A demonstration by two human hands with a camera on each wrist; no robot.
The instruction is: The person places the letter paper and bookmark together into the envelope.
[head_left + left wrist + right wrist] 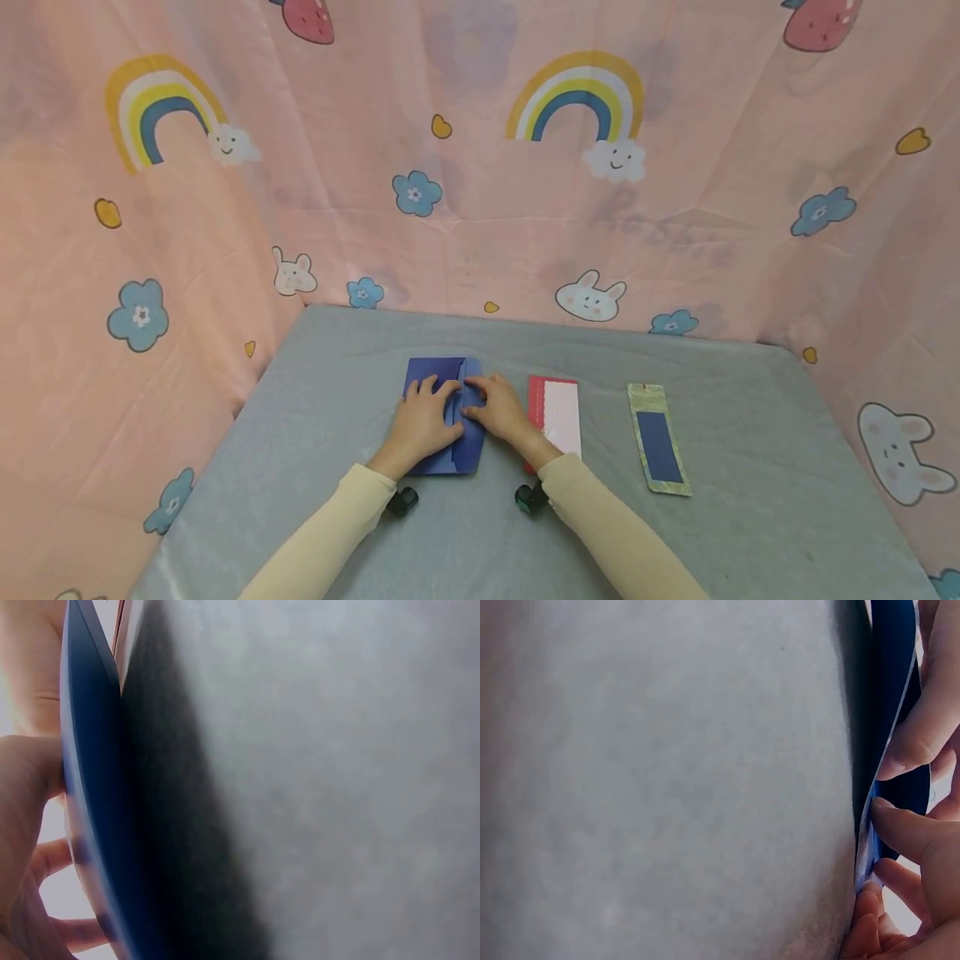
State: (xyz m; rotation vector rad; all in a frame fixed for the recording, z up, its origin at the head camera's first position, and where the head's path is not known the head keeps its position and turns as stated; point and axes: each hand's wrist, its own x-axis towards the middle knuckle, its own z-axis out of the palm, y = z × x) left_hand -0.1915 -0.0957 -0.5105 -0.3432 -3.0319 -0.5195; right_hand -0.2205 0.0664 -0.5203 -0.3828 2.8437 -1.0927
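I log the table cover (750,467) as grey cloth, matt, mottled. Blue folder (471,442): smooth paper or card; I cannot tell which. Red-and-white sheet (562,412): matt paper. Green-and-blue packet (660,446), toward the table's right edge: paper-like, matt. Backdrop (487,233), beyond the far edge: printed cloth, creased.

Blue sheet (96,765) edge-on, apparently touched by left hand (19,817), grey cloth (345,787) shadowed beside it

2 forearms (322,537) angled inward, left hand (423,419) spread, right hand (504,408) bent
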